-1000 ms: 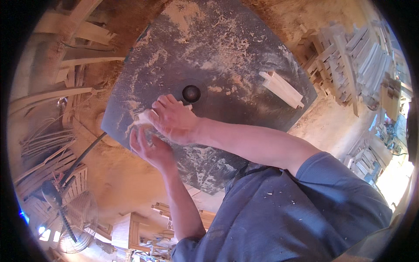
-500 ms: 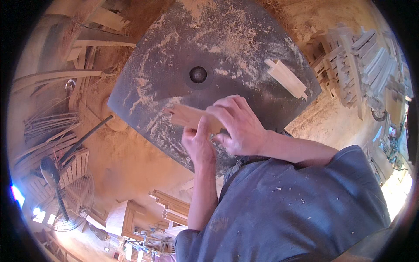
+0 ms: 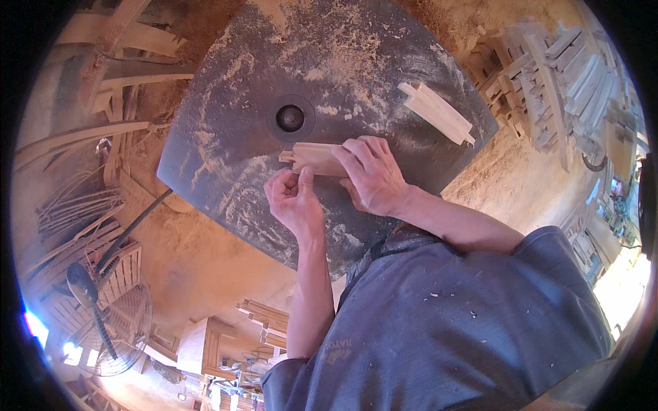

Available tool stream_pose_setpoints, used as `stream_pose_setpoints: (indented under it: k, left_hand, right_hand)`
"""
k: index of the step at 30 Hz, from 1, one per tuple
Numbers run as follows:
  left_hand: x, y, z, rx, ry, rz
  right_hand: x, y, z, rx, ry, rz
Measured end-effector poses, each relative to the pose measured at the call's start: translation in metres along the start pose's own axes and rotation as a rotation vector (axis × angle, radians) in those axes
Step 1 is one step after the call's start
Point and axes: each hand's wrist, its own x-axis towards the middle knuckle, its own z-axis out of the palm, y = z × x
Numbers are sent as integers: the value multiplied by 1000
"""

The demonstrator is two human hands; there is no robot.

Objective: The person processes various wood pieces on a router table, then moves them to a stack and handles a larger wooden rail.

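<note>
A short pale wooden piece, with a narrow tongue at its left end, lies level over the dark machine table. My right hand is closed over its right end, fingers on top, hiding that part. At the lower left edge of the piece is my left hand, thumb against the wood and fingers curled below it. Farther right on the table rests a second wooden piece of similar shape, touched by neither hand. A round hole with a dark spindle sits just beyond the held piece.
Sawdust covers much of the table top. Stacked wooden pieces stand beyond its right side. To the left are curved timbers, and a wire-caged fan stands lower left. Wooden frames are at the bottom.
The held wooden piece has turned from tilted to nearly level, its tongue now plainly visible. My left hand has slid left along it. The table has shifted slightly left in view.
</note>
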Motion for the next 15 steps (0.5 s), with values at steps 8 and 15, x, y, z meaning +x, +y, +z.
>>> stream_pose_setpoints:
  k: [8,15]
  left_hand:
    - [27,4,14,2,-2,85]
    - [41,7,16,15,-17,126]
  right_hand:
    - [18,4,20,-19,58,22]
    - [29,2,20,6,88,41]
